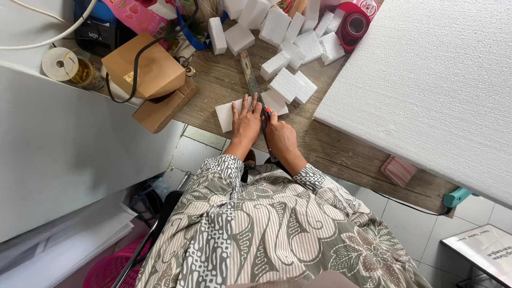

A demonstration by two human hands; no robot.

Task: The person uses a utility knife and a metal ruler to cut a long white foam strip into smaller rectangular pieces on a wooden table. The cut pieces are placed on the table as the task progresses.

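Left hand [246, 118] spread flat on foam piece [229, 113] at the surface [325, 149] edge, right hand [280, 137] gripping orange-tipped cutter [266, 114] against metal ruler [250, 80] — fingers beside blade; a slip could likely cut them.

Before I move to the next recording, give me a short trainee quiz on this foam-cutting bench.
1. True or false: the left hand lies flat on the long metal ruler.
2. What does the right hand hold? A) a roll of red tape B) an orange-tipped cutter C) a brown cardboard box
3. On which side of the wooden table does the large white foam sheet lie, as the picture shows it?

Key
1. False: it presses the flat white foam piece beside the ruler.
2. B: the orange-tipped cutter, set against the ruler's edge.
3. The right side.
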